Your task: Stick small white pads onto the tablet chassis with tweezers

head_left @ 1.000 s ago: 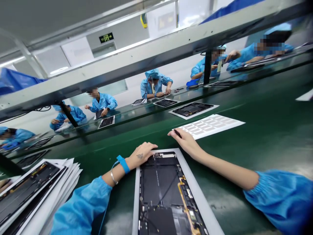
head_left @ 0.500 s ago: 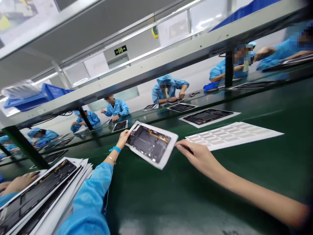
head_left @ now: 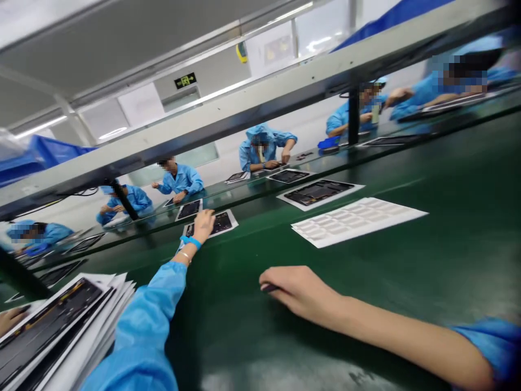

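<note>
Far out on the left, my left hand (head_left: 203, 224) is over a dark tablet-like panel (head_left: 223, 222) on a white sheet, which lies flat on the green belt. Its fingers look loosely bent and cover part of the panel; they do not appear closed round an edge. A blue band (head_left: 190, 241) circles that wrist. My right hand (head_left: 303, 290) is low over the green surface, fingers curled around a small dark object (head_left: 269, 288) whose end pokes out. White sheets with rows of pale labels (head_left: 358, 220) lie beyond my right hand.
A stack of dark panels on white sheets (head_left: 52, 336) stands at lower left, with another person's hand (head_left: 11, 319) at it. More panels (head_left: 319, 193) lie along the green belt (head_left: 252, 252). An overhead shelf (head_left: 244, 103) crosses above. Several people in blue work across the line.
My left hand has moved the panel away from me and down onto the belt. My right hand has come away from the panel's edge and lower. The view has shifted slightly right.
</note>
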`<state>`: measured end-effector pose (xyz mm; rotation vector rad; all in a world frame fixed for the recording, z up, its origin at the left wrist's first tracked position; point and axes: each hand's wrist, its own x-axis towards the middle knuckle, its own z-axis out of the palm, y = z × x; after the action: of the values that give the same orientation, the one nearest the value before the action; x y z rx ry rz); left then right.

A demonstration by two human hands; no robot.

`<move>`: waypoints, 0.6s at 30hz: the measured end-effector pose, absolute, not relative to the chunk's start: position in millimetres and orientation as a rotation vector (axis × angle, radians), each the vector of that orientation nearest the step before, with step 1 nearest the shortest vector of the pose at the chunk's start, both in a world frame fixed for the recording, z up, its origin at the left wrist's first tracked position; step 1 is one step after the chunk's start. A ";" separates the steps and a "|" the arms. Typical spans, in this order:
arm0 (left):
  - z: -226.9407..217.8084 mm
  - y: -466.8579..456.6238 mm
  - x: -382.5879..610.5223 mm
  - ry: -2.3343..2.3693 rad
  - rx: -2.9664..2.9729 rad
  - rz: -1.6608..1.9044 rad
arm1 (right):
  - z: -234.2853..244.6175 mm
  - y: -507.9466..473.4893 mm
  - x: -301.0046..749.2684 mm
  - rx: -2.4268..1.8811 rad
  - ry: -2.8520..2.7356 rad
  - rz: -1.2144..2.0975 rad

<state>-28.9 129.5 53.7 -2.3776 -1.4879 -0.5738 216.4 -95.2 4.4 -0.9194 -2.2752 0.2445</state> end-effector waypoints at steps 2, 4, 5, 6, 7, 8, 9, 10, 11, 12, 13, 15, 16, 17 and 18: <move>42.2 112.8 25.9 -1.050 -2.660 -0.393 | 6.4 -106.1 210.0 -0.879 -2.410 0.275; 30.8 89.5 83.3 -0.615 -2.832 -0.224 | 6.7 -113.3 206.5 -0.842 -2.512 0.284; 26.5 77.8 109.6 -0.440 -2.867 -0.167 | 6.2 -115.3 206.0 -0.833 -2.543 0.283; 23.4 67.3 132.9 -0.301 -2.880 -0.121 | 5.6 -116.4 206.2 -0.830 -2.561 0.281; 21.6 58.9 152.7 -0.203 -2.876 -0.087 | 4.8 -116.6 206.8 -0.828 -2.568 0.279; 20.8 53.1 168.7 -0.137 -2.862 -0.061 | 4.1 -116.4 207.7 -0.827 -2.569 0.278; 20.6 49.9 180.9 -0.099 -2.844 -0.037 | 3.7 -115.9 208.6 -0.827 -2.565 0.276; 20.7 49.1 189.8 -0.080 -2.825 -0.014 | 3.5 -115.5 209.4 -0.827 -2.560 0.275; 20.9 50.0 195.7 -0.071 -2.809 0.011 | 3.6 -115.4 209.9 -0.825 -2.557 0.275; 21.2 52.2 199.3 -0.067 -2.798 0.039 | 4.2 -115.6 210.2 -0.820 -2.557 0.273; 21.6 55.1 201.0 -0.065 -2.791 0.067 | 5.2 -116.2 210.2 -0.814 -2.561 0.273; 23.2 61.3 200.3 -0.060 -2.795 0.114 | 7.8 -118.1 209.7 -0.807 -2.579 0.274; 24.4 64.2 198.6 -0.058 -2.805 0.130 | 9.3 -119.1 209.4 -0.805 -2.590 0.271; 25.8 66.9 196.4 -0.059 -2.820 0.138 | 10.6 -120.0 209.1 -0.803 -2.599 0.263; 27.2 69.4 194.0 -0.065 -2.838 0.137 | 11.6 -120.6 208.8 -0.801 -2.606 0.254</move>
<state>194.0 69.4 27.2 -2.8381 -0.0650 0.1370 208.8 -120.6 11.6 -0.8009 -2.6061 0.2537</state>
